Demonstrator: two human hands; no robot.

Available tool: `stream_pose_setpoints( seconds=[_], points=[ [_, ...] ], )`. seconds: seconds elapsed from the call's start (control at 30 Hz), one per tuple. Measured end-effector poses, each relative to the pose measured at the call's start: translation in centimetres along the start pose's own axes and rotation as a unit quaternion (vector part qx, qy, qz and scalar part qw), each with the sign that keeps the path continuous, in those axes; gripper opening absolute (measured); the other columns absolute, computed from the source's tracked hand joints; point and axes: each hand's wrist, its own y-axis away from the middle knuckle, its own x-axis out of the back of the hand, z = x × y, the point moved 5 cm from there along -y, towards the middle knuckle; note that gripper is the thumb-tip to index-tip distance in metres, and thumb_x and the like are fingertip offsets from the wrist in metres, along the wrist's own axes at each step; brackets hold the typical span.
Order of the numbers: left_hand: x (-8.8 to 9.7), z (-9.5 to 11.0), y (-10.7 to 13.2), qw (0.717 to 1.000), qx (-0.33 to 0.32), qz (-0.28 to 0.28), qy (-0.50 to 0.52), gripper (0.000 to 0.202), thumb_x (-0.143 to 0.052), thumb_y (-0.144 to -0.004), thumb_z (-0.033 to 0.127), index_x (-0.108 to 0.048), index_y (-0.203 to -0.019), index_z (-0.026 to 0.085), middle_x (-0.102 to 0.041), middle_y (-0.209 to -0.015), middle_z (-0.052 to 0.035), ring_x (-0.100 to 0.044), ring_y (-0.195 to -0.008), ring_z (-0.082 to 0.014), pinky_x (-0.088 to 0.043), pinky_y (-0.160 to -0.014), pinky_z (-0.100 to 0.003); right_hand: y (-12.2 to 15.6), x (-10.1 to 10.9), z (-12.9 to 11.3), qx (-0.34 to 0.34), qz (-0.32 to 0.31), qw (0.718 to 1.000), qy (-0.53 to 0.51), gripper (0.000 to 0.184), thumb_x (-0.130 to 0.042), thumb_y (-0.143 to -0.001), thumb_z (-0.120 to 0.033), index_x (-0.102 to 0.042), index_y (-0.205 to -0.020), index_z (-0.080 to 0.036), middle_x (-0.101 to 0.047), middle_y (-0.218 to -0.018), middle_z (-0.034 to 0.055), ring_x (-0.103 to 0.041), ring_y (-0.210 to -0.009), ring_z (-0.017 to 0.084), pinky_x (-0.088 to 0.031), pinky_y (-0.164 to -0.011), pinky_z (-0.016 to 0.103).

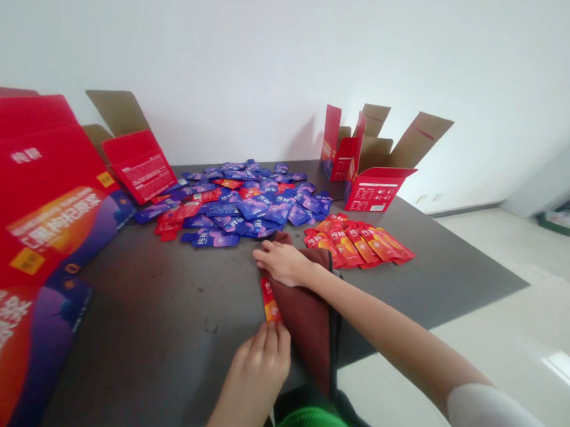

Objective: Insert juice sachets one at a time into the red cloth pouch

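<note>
A red and orange packet (270, 300) lies on the dark table near its front edge, partly covered by a brown cloth (303, 321). My left hand (261, 361) is closed, with its fingertips pinching the packet's near end. On the packet's far part, my right hand (282, 263) presses the bunched cloth, its fingers closed on the fabric. The cloth hangs down over the front edge, and its dark trim shows on the right. Just beyond my right hand, several red packets (358, 241) lie overlapping in a fanned row.
A heap of blue and purple packets (256, 205), with some red ones mixed in, lies at the back of the table (165, 296). Large red cartons (35, 188) stand at the left. Open red boxes (372, 190) with raised flaps stand at the back right, near the white wall.
</note>
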Motion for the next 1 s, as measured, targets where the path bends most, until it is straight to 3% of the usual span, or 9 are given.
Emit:
stream_pose_setpoints(
  seconds=[0.1,0.23,0.4,0.6,0.8,0.93,1.0],
  points=[
    [0.0,0.1,-0.1,1.0,0.006,-0.009,0.007,0.04,-0.036,-0.067,-0.007,-0.066,-0.087,0.01,-0.07,-0.085,-0.0117,-0.065,-0.076,-0.019,-0.054,-0.059,-0.025,0.7,1.9,-0.5,-0.013,0.022,1.0,-0.012,0.022,-0.026,-0.092,-0.029,-0.045,-0.096,-0.019,-0.048,-0.092,0.0042,-0.049,-0.078,0.013,-0.036,-0.067,0.025],
    [0.0,0.2,0.1,1.0,-0.001,-0.003,0.007,0.039,-0.037,-0.066,-0.006,-0.066,-0.086,0.009,-0.07,-0.085,-0.0127,-0.065,-0.077,-0.0195,-0.054,-0.061,-0.026,4.2,4.0,-3.5,0.03,0.038,0.998,-0.04,0.021,-0.027,-0.092,-0.031,-0.045,-0.092,-0.02,-0.047,-0.09,0.0027,-0.047,-0.077,0.012,-0.035,-0.068,0.025],
    [0.2,0.3,0.1,1.0,-0.004,0.03,-0.001,0.039,-0.036,-0.065,-0.006,-0.067,-0.086,0.007,-0.069,-0.081,-0.0129,-0.065,-0.074,-0.0197,-0.054,-0.06,-0.026,6.4,2.1,-5.5,0.084,-0.027,0.996,-0.027,0.016,-0.036,-0.089,-0.031,-0.048,-0.088,-0.021,-0.046,-0.086,0.0024,-0.045,-0.074,0.013,-0.035,-0.069,0.026],
    [0.3,0.3,0.3,0.999,-0.005,0.053,0.009,0.039,-0.034,-0.069,-0.003,-0.067,-0.086,0.009,-0.069,-0.085,-0.0125,-0.065,-0.077,-0.0187,-0.053,-0.062,-0.024,3.5,0.3,-3.3,0.083,-0.026,0.996,-0.001,0.019,-0.033,-0.089,-0.03,-0.05,-0.094,-0.022,-0.046,-0.089,0.0031,-0.044,-0.072,0.013,-0.035,-0.068,0.027],
    [-0.6,0.5,-0.1,0.999,-0.002,-0.044,0.026,0.037,-0.036,-0.074,-0.003,-0.063,-0.096,0.008,-0.068,-0.091,-0.0147,-0.064,-0.084,-0.0209,-0.053,-0.065,-0.026,0.2,-0.1,0.2,0.008,-0.016,1.0,-0.015,0.022,-0.028,-0.091,-0.029,-0.048,-0.096,-0.02,-0.046,-0.088,0.0037,-0.047,-0.075,0.014,-0.037,-0.068,0.026],
    [-0.9,0.3,-0.5,0.989,0.022,-0.119,0.079,0.034,-0.037,-0.075,-0.003,-0.061,-0.096,0.009,-0.067,-0.093,-0.0153,-0.064,-0.084,-0.0221,-0.053,-0.066,-0.031,1.9,2.3,-0.9,-0.014,0.02,0.999,-0.047,0.026,-0.025,-0.092,-0.031,-0.047,-0.095,-0.019,-0.046,-0.094,0.0044,-0.048,-0.081,0.013,-0.04,-0.074,0.026],
    [-0.7,0.1,-0.7,0.987,0.027,-0.131,0.092,0.032,-0.039,-0.075,-0.003,-0.062,-0.091,0.01,-0.067,-0.09,-0.0137,-0.064,-0.081,-0.0217,-0.053,-0.066,-0.032,3.9,3.5,-2.3,-0.01,0.038,0.995,-0.093,0.023,-0.032,-0.09,-0.035,-0.048,-0.098,-0.02,-0.046,-0.099,0.0046,-0.048,-0.089,0.014,-0.04,-0.08,0.027]
  ],
)
